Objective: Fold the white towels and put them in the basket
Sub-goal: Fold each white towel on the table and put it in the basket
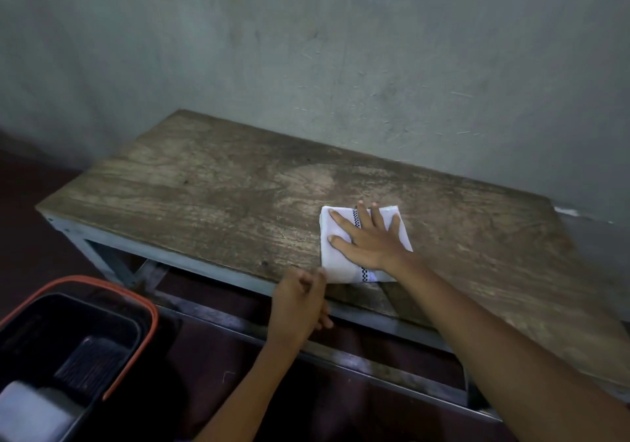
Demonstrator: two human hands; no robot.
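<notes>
A small white towel (337,259), folded into a square with a black-and-white checked stripe, lies near the front edge of the wooden table (204,186). My right hand (366,237) presses flat on top of it with the fingers spread. My left hand (301,300) is at the table's front edge and pinches the towel's near left corner with curled fingers. The black basket (150,308) with an orange rim stands on the floor at the lower left, and a folded white towel (30,411) lies inside it.
The table has a grey metal frame (191,259) and stands against a grey-green wall (306,49). The floor below is dark red. A dark ribbed panel (90,361) shows inside the basket.
</notes>
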